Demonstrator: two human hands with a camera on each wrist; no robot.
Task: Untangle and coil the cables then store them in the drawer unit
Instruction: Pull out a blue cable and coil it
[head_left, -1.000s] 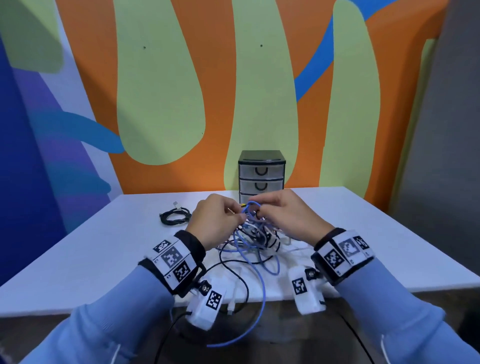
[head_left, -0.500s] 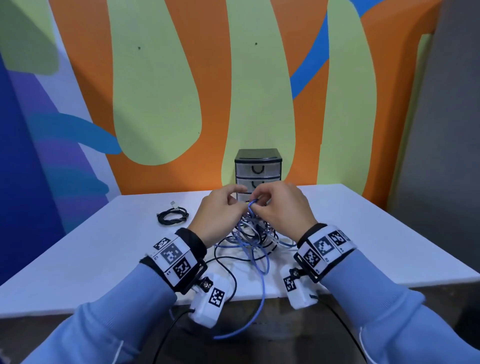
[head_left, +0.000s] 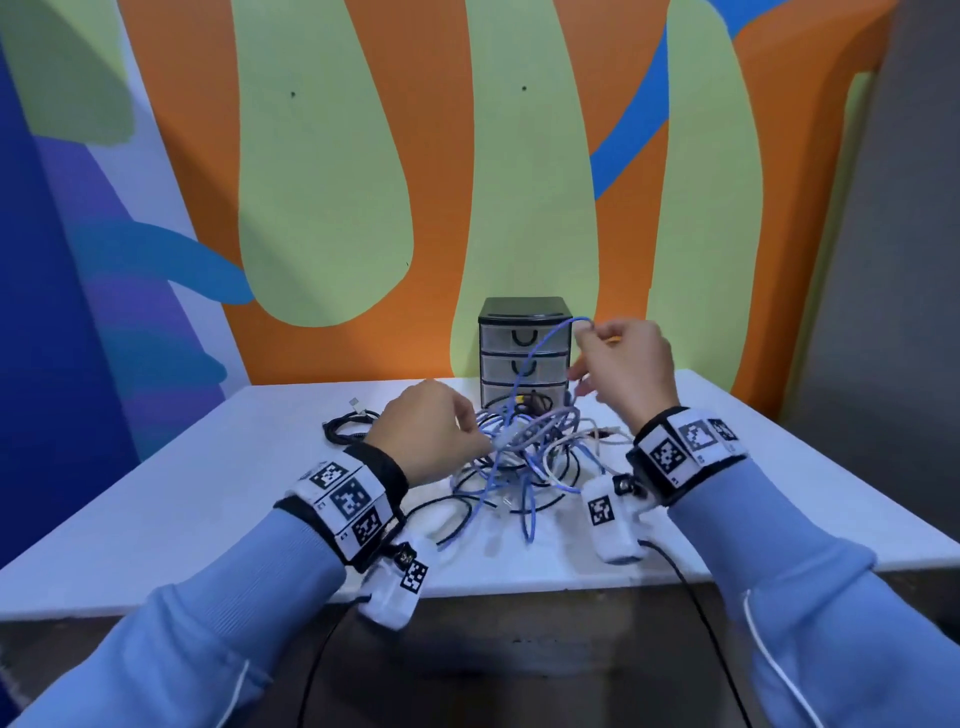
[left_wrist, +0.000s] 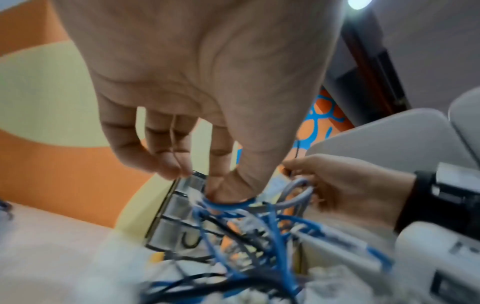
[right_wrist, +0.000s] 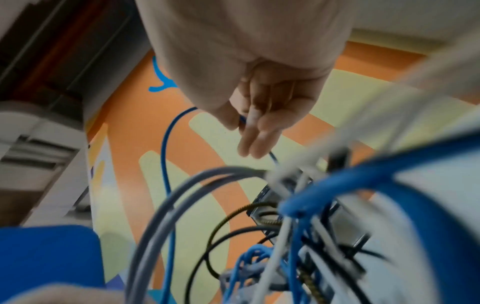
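Note:
A tangle of blue, grey, white and black cables (head_left: 524, 460) lies on the white table (head_left: 156, 493) in front of a small black three-drawer unit (head_left: 524, 353), whose drawers are closed. My left hand (head_left: 485, 441) sits low on the tangle's left side; in the left wrist view its thumb and forefinger pinch a blue loop (left_wrist: 228, 202). My right hand (head_left: 587, 330) is raised beside the top drawer, pinching a blue cable strand (head_left: 540, 353) that rises from the tangle. The right wrist view shows that strand (right_wrist: 166, 154) arching from the right hand (right_wrist: 241, 123).
A coiled black cable (head_left: 348, 423) lies on the table to the left of my left hand. The drawer unit stands against the painted wall at the table's back. The tangle reaches close to the front edge (head_left: 519, 587).
My right hand has risen up and to the right, drawing a blue strand out of the tangle. My left hand has dropped onto the pile. The blue loop hanging over the front edge is pulled up.

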